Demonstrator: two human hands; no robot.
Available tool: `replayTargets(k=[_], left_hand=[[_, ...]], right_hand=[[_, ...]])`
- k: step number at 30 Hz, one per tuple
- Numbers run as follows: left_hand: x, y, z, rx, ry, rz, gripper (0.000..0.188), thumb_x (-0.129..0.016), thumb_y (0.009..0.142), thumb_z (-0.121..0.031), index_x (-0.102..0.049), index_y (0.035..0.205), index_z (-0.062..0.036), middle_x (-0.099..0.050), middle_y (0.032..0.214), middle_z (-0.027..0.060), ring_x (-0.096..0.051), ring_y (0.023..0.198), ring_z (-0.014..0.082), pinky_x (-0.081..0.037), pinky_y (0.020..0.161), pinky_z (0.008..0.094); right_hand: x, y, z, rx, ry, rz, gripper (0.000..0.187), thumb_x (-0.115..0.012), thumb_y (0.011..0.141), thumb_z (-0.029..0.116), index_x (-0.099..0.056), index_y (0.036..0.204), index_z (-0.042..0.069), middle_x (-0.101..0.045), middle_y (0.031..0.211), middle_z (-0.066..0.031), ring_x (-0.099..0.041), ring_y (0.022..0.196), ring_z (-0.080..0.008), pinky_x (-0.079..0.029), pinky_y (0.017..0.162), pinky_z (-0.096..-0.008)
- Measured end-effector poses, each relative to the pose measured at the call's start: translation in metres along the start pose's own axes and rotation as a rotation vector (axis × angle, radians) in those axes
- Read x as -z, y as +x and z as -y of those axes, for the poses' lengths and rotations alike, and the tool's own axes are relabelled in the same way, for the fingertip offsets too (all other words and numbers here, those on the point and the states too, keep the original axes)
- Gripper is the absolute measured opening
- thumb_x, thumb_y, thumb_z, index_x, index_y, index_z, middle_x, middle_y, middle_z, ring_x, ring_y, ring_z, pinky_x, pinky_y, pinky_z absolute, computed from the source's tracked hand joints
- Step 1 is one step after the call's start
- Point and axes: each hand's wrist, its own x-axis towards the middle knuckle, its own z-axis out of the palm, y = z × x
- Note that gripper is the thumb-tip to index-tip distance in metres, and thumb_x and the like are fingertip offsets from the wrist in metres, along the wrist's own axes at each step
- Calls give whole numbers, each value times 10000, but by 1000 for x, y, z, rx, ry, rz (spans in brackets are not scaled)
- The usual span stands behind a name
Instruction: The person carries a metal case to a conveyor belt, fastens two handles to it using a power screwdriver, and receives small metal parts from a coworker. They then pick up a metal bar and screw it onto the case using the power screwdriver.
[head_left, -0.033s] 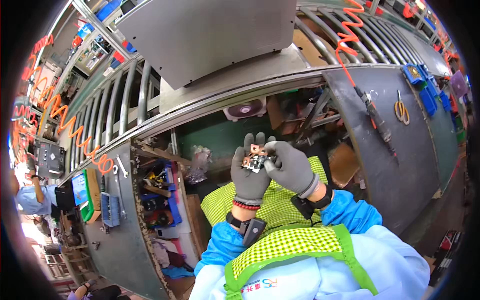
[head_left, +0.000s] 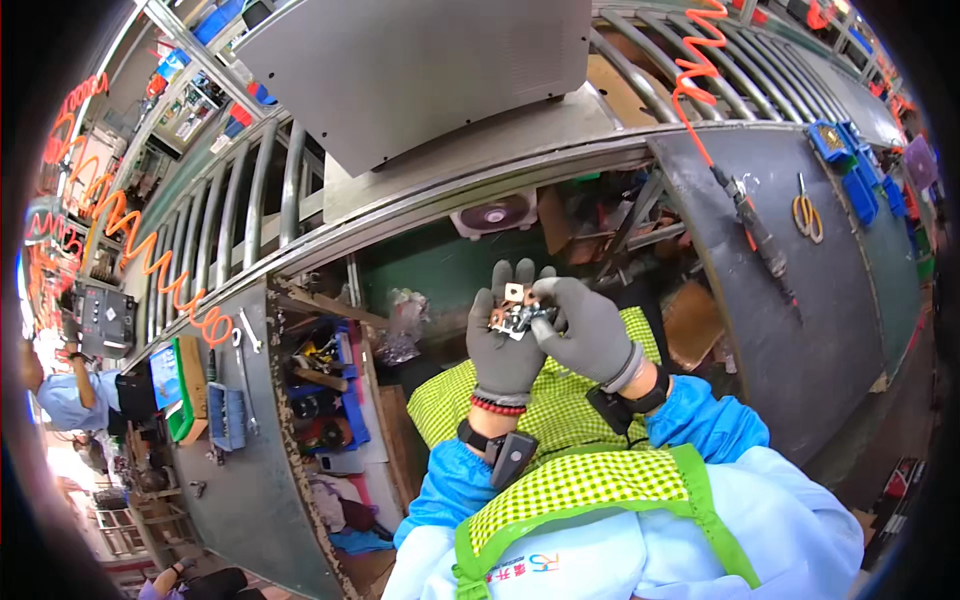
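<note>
Head view: both gloved hands [head_left: 545,335], small metal part [head_left: 517,315], unchanged.

Matt grey knitted cloth gloves on the left hand [head_left: 503,345] and right hand [head_left: 590,335], closed around a small part [head_left: 518,315] of shiny bare metal with copper-coloured tabs. Glossy orange plastic on the coiled hose [head_left: 695,75], dull dark metal on the driver tool [head_left: 760,235] hanging from it, smooth matt grey on the sheet-metal panel [head_left: 420,70]. Worn, scuffed dark surface on the table [head_left: 800,330], woven green-and-yellow checked cloth on the apron [head_left: 560,480].
</note>
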Motion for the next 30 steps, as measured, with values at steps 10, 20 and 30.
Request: replayTargets(k=[10, 20, 30], left_hand=[[4, -15, 3, -55, 46, 24, 458, -514, 975, -314, -496, 1374, -89, -510, 1407, 135, -447, 1318, 341, -365, 1108, 508], [19, -21, -16, -23, -122, 64, 465, -464, 988, -306, -457, 1407, -106, -464, 1448, 163, -397, 1355, 385, -373, 1079, 557], [13, -33, -31, 39, -248, 74, 490, -415, 991, -327, -453, 1419, -93, -413, 1495, 160, -334, 1399, 410, -310, 1112, 578]], right_hand=[[-8, -1, -5, 273, -156, 41, 502, -782, 762, 248, -571, 1198, 117, -634, 983, -114, -657, 817, -303, -538, 690, -374], [-14, 7, 0, 45, 57, 263, 574, -795, 718, 150, -548, 1224, 33, -624, 968, -47, -588, 799, -97, -502, 717, -249], [-19, 6, -15, -515, 1590, 284, 299, -540, 917, 100, -569, 1206, 32, -617, 953, -77, -529, 627, -87, -398, 511, -189]])
